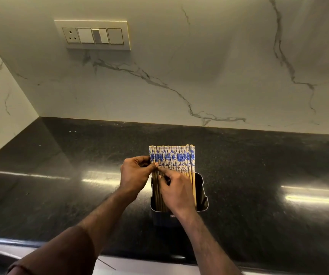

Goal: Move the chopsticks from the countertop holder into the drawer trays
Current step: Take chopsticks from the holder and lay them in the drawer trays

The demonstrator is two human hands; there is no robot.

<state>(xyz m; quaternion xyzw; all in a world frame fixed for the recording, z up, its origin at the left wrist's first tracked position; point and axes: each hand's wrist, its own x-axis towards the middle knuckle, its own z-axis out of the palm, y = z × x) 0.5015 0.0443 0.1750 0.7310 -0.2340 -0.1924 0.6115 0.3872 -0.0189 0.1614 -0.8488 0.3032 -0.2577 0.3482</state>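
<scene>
Many blue-and-white-topped bamboo chopsticks (172, 159) are seen standing in the dark rectangular holder (203, 192) near the counter's front edge; the leftmost few are pinched by the left hand (135, 175) and right hand (174, 188). None are judged moved.

A home kitchen corner: a polished black stone surface (259, 165) meets a white marble-look backsplash (199, 66) with grey veins, a wall plate of a socket and switches (92, 34) above, and a holder of chopsticks (172, 158) standing on it.
</scene>
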